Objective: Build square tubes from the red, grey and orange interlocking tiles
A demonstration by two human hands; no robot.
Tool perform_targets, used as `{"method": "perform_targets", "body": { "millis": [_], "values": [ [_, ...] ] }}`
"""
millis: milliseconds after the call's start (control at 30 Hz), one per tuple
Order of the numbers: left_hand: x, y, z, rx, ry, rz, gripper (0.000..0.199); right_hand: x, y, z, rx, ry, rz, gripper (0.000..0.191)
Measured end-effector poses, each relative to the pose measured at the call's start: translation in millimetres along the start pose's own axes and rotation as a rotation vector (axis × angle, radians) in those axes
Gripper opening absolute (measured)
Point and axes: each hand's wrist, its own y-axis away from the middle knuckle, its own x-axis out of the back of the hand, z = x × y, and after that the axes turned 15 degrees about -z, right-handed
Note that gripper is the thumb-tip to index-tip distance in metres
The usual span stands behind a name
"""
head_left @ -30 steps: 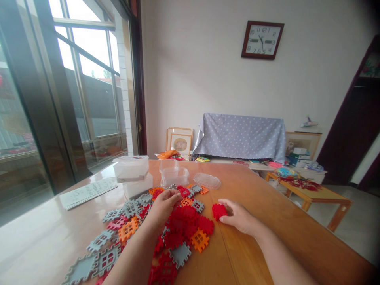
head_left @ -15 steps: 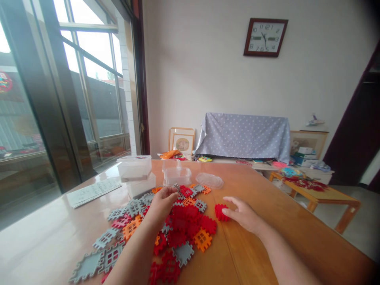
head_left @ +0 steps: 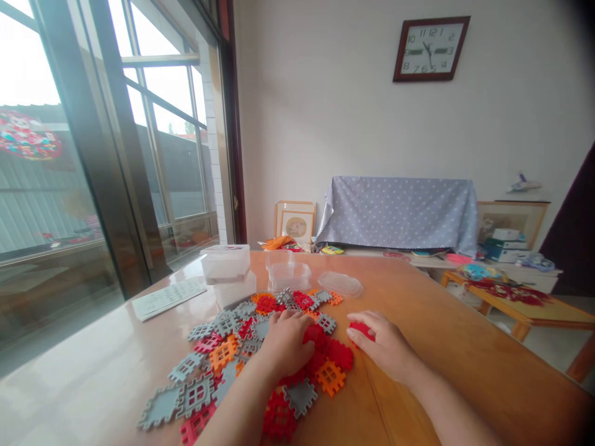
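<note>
A heap of interlocking plastic building tiles with notched edges lies on the table, in red, grey and orange. My left hand (head_left: 289, 341) rests over the middle of the heap, thumb apart from the fingers, beside the red tiles (head_left: 320, 347); what lies beneath its palm is hidden. To the right of the heap, my right hand (head_left: 383, 341) has its thumb and fingers around a small red block (head_left: 362, 330) of notched tiles, low at the tabletop. An orange window tile (head_left: 331, 376) and a grey tile (head_left: 300, 396) lie at the heap's near side.
Clear plastic containers (head_left: 289, 277) and an oval clear lid (head_left: 340, 284) stand behind the heap. A lidded translucent box (head_left: 226, 265) and printed sheets (head_left: 170, 298) are at the back left of the wooden table (head_left: 418, 310). A smaller table (head_left: 548, 305) stands off to the right.
My left hand has come back from the far part of the heap to its middle, onto the red tiles. My right fingers have closed around the red block. The view has turned slightly left.
</note>
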Motion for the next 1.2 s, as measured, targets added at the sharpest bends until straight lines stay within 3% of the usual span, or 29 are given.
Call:
{"method": "perform_targets", "body": {
  "millis": [133, 333, 433, 567, 700, 767, 967, 1200],
  "values": [
    [-6.0, -4.2, 5.4, 0.059, -0.105, -0.05, 0.017, -1.2, -0.6, 1.0, 0.017, 0.019, 0.018, 0.036],
    [-6.7, -6.4, 1.2, 0.088, -0.151, -0.008, 0.013, -0.4, 0.2, 1.4, 0.01, 0.016, 0.012, 0.035],
    [-6.4, -7.8, -1.1, 0.055, -0.086, 0.068, 0.012, 0.3, 0.5, 0.5, 0.012, 0.027, 0.011, 0.034],
    [-6.3, -14.3, -2.3, -0.006, 0.329, 0.186, 0.01, -0.3, 0.6, -3.1, 0.005, 0.007, 0.032, 0.034],
    [-7.7, -19.3, 4.6, -0.081, 0.978, 0.112, 0.028, -2.8, 1.4, -11.7, 0.029, -0.045, 0.047, 0.044],
    [-8.7, -18.7, 10.3, -0.085, 1.166, 0.058, 0.033, -3.3, 2.6, -17.9, 0.067, -0.043, 0.05, 0.053],
    [-15.4, -15.7, 22.7, -0.025, 1.302, -0.034, 0.036, -0.8, 8.2, -38.3, 0.142, 0.023, 0.06, 0.064],
    [-22.8, -17.3, 27.0, -0.068, 1.37, -0.121, 0.027, 6.7, 10.5, -39.6, 0.146, 0.096, -0.049, 0.054]
  ]
}}
